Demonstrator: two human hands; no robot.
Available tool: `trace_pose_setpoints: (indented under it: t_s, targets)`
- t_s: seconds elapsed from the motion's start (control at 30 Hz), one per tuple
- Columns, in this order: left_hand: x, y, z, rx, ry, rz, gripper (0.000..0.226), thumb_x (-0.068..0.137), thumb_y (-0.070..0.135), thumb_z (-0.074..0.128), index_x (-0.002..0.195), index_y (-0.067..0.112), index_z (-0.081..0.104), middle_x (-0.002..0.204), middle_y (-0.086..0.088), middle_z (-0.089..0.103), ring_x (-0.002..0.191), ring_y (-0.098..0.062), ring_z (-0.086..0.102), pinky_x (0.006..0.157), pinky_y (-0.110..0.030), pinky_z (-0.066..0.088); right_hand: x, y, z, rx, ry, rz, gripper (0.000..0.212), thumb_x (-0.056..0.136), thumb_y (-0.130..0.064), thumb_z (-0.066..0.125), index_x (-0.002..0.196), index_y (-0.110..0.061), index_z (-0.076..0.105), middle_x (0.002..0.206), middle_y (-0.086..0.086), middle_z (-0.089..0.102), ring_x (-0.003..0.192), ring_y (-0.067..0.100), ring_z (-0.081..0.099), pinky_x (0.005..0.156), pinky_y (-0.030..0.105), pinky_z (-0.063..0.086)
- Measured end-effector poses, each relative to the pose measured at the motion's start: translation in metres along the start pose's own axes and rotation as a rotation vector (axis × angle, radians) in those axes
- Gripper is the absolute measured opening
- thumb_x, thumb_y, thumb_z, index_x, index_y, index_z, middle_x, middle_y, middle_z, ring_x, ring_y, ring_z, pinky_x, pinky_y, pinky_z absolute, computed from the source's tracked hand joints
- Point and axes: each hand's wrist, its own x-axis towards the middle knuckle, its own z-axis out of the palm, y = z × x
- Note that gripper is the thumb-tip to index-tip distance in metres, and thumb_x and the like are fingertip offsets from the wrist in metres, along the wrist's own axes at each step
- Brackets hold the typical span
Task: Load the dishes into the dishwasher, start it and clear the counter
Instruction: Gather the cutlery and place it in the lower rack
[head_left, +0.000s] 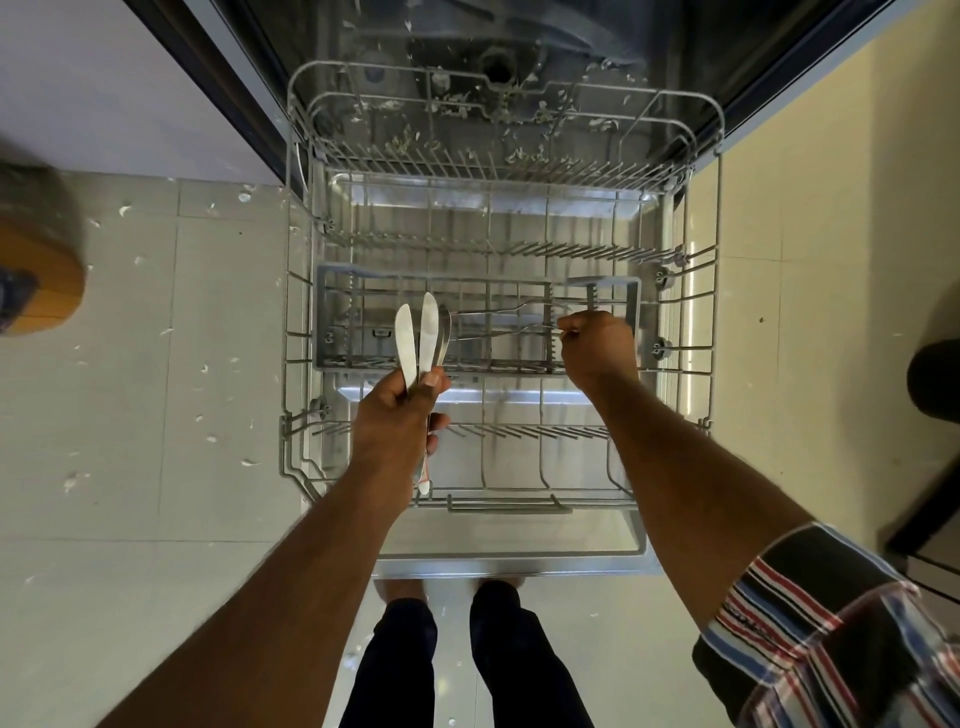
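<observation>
Left hand (402, 410) clenched round thin, stiff, slippery steel knives (415, 338) above the grey wire cutlery basket (332, 291); right hand (597, 348) pinching forks (498, 325) over that basket. Light; best gripped mid-handle.

We see silver cutlery (415, 343) over a grey wire rack (498, 291), pale grey floor tiles (156, 364) flecked white, and a black sleeve (831, 623) striped red, white and blue.

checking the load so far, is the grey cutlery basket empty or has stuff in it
Not empty: two metal forks lie across the grey plastic cutlery basket in the pulled-out wire rack.
</observation>
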Motion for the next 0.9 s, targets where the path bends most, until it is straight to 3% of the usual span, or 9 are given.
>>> trace_pose_setpoints:
  t_s: [0.2,0.33,0.4,0.47,0.57,0.7,0.8,0.9]
  targets:
    - [-0.005,0.002,0.001,0.014,-0.024,-0.021,0.015,0.099,0.027,0.062,0.107,0.018,0.071,0.105,0.000,0.075,0.070,-0.014,0.059,0.056,-0.028,0.044,-0.008,-0.002,-0.005,0.127,0.019,0.061,0.041,0.098,-0.006,0.055,0.137,-0.017,0.061,0.138,0.010,0.062,0.125,0.025,0.060,0.096,0.026,0.048]
    - [-0.008,0.005,0.002,0.068,-0.042,-0.028,0.014,0.100,0.029,0.059,0.105,0.023,0.071,0.104,0.006,0.075,0.075,-0.014,0.061,0.061,-0.029,0.046,-0.022,-0.020,-0.012,0.317,0.147,-0.022,0.034,0.096,-0.014,0.062,0.129,-0.017,0.067,0.126,0.006,0.070,0.114,0.020,0.066,0.091,0.023,0.050]
    - [-0.009,0.006,0.003,0.121,-0.061,-0.037,0.017,0.101,0.031,0.057,0.107,0.024,0.071,0.103,0.008,0.076,0.075,-0.013,0.062,0.061,-0.027,0.047,-0.028,-0.036,-0.015,0.446,0.050,-0.147,0.035,0.094,-0.020,0.068,0.129,-0.021,0.066,0.119,0.000,0.072,0.104,0.013,0.068,0.091,0.025,0.055]
    - [-0.009,0.007,0.003,0.188,-0.080,-0.049,0.016,0.101,0.032,0.057,0.105,0.027,0.072,0.101,0.011,0.076,0.073,-0.012,0.062,0.061,-0.026,0.046,-0.031,-0.053,-0.017,0.528,-0.145,-0.250,0.048,0.092,-0.022,0.072,0.138,-0.027,0.059,0.121,-0.008,0.068,0.102,0.006,0.066,0.087,0.018,0.054]
    - [-0.012,0.008,0.002,0.308,-0.124,-0.033,0.015,0.101,0.031,0.057,0.106,0.028,0.071,0.101,0.013,0.074,0.073,-0.012,0.062,0.061,-0.024,0.045,-0.034,-0.063,-0.022,0.435,-0.269,-0.336,0.044,0.089,-0.016,0.075,0.132,-0.022,0.064,0.114,-0.008,0.069,0.099,0.008,0.067,0.082,0.008,0.051]
    - [-0.016,0.004,-0.003,0.410,-0.197,0.057,0.016,0.100,0.029,0.059,0.106,0.021,0.071,0.101,0.004,0.074,0.069,-0.011,0.062,0.052,-0.016,0.044,-0.039,-0.045,-0.029,0.292,-0.314,-0.348,0.018,0.081,-0.013,0.082,0.097,-0.012,0.074,0.087,-0.004,0.073,0.080,0.009,0.068,0.083,0.031,0.059]
    - [-0.017,-0.001,-0.005,0.504,-0.192,0.078,0.020,0.099,0.037,0.060,0.104,0.022,0.072,0.095,0.002,0.074,0.068,-0.011,0.065,0.054,-0.020,0.045,-0.044,-0.022,-0.035,0.297,-0.346,-0.276,0.011,0.082,-0.010,0.080,0.086,-0.016,0.072,0.080,-0.008,0.071,0.074,0.006,0.067,0.080,0.034,0.061]
    - [-0.011,-0.003,-0.010,0.377,-0.060,0.048,0.021,0.096,0.037,0.065,0.107,0.021,0.073,0.090,0.001,0.074,0.066,-0.010,0.064,0.053,-0.021,0.044,-0.046,0.002,-0.041,0.353,-0.283,-0.186,0.010,0.085,-0.007,0.078,0.087,-0.015,0.072,0.083,-0.001,0.074,0.078,0.014,0.072,0.079,0.035,0.062]
